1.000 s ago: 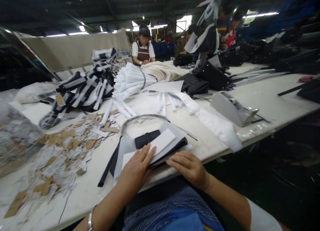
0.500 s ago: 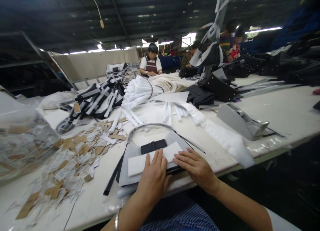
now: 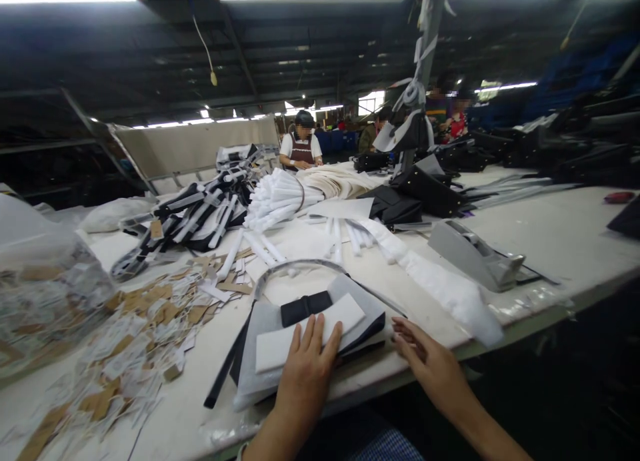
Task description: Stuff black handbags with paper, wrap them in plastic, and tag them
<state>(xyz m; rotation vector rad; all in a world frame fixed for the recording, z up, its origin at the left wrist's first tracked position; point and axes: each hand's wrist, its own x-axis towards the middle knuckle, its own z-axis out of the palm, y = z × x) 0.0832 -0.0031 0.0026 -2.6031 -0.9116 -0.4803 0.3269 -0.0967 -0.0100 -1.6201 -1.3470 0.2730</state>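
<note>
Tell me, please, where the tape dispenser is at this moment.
In the head view, the tape dispenser sits on the table right of centre, beside the fluffy white strip and beyond the right hand.

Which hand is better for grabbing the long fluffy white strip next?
Probably the right hand: it is nearer the fluffy white strip, while the left hand lies flat on the white pad.

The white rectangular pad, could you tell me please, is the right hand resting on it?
No, the left hand lies on the white pad, while the right hand is apart from it.
</note>
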